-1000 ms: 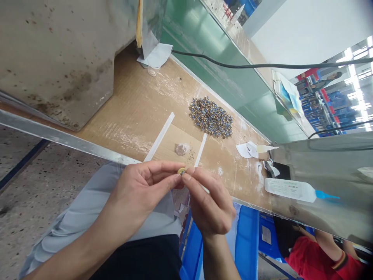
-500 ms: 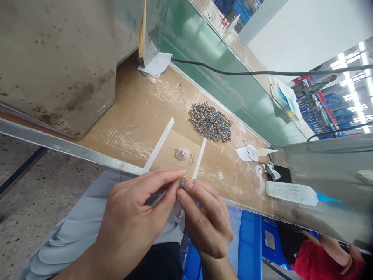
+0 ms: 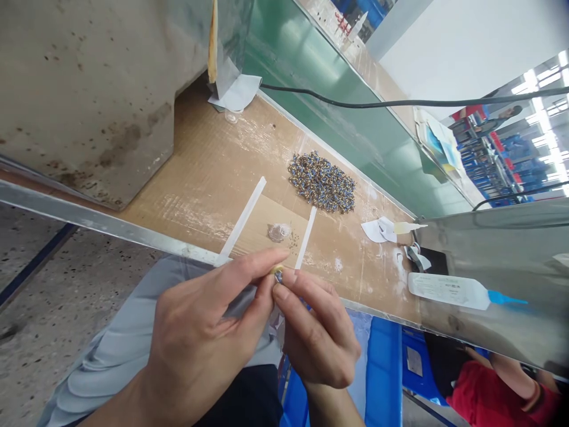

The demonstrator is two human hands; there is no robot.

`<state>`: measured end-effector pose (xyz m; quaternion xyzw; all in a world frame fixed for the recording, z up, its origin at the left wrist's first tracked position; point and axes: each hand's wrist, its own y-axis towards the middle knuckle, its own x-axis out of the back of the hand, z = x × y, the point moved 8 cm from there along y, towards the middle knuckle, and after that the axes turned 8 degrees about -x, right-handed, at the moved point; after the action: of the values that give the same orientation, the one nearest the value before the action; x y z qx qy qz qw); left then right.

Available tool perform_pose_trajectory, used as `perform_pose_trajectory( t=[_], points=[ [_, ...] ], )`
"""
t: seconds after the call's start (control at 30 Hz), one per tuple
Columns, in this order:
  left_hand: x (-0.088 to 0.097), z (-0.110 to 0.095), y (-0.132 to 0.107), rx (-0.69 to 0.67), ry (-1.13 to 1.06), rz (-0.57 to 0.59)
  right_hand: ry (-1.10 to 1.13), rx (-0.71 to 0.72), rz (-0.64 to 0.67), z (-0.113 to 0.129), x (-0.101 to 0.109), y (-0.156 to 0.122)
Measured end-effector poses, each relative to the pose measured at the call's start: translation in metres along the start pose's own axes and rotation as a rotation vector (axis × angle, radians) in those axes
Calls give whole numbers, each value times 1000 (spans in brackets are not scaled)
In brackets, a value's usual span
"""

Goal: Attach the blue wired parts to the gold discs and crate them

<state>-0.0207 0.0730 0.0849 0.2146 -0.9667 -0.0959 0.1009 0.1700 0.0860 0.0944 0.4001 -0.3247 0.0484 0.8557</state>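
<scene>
My left hand [image 3: 208, 332] and my right hand [image 3: 317, 329] meet over my lap, just in front of the bench's metal edge. Their fingertips pinch one tiny yellowish part [image 3: 278, 271] between them; its shape is too small to make out. Farther back on the cardboard-covered bench [image 3: 208, 172] lies a heap of small blue-and-brass parts [image 3: 322, 190]. A small clear dish [image 3: 278, 231] sits between two white strips [image 3: 242, 220], just beyond my fingers.
A white squeeze bottle with a blue tip [image 3: 462, 292] lies at the right on a metal housing. A small glue tube [image 3: 406, 226] rests on paper scraps. A green conveyor belt [image 3: 338, 112] runs behind the bench. Another person in a red sleeve [image 3: 489, 394] is at the lower right.
Both hands have stayed pinched together on the small part, dropping slightly and shifting their fingers around it. The view has moved a little.
</scene>
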Motion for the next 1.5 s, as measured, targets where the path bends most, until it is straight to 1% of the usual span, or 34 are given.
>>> perform_pose_trajectory(
  t=[0.17, 0.27, 0.3, 0.33, 0.37, 0.43, 0.47, 0.5, 0.57, 0.63, 0.67, 0.8, 0.9, 1.13, 1.3, 1.5],
  points=[
    [-1, 2, -1, -33, 19, 21, 21, -2, -12, 4, -3, 8],
    [-1, 4, 1, -33, 49, 13, 71, 34, -34, 8, 2, 14],
    [-1, 5, 2, -37, 66, 16, 96, 25, -35, 8, 4, 16],
    [-2, 6, 2, -35, 84, 25, 123, -18, -35, 4, 7, 19],
    [-2, 7, 2, -32, 100, 36, 148, -98, -29, -3, 10, 22],
    [-4, 10, 1, -16, 120, 62, 193, -329, 16, -23, 12, 25],
    [-5, 12, 1, -7, 123, 73, 223, -436, 58, -33, 11, 26],
    [-6, 13, 1, -2, 122, 85, 264, -514, 110, -39, 9, 26],
    [-7, 12, 0, -7, 116, 103, 362, -581, 228, -44, 1, 28],
    [-8, 11, 1, -14, 101, 116, 452, -595, 292, -44, -4, 32],
    [-9, 11, 1, -7, 90, 123, 482, -603, 303, -44, -6, 33],
    [-11, 12, 2, 30, 10, 136, 541, -645, 308, -47, -9, 33],
    [-11, 17, 0, 90, -59, 134, 576, -655, 316, -46, -9, 33],
    [-11, 27, -4, 225, -151, 193, 626, -688, 304, -45, -11, 30],
    [-6, 33, -5, 276, -105, 172, 666, -703, 301, -46, -13, 27],
    [-8, 23, -5, 336, -107, 122, 686, -706, 290, -45, -12, 25]
  ],
)
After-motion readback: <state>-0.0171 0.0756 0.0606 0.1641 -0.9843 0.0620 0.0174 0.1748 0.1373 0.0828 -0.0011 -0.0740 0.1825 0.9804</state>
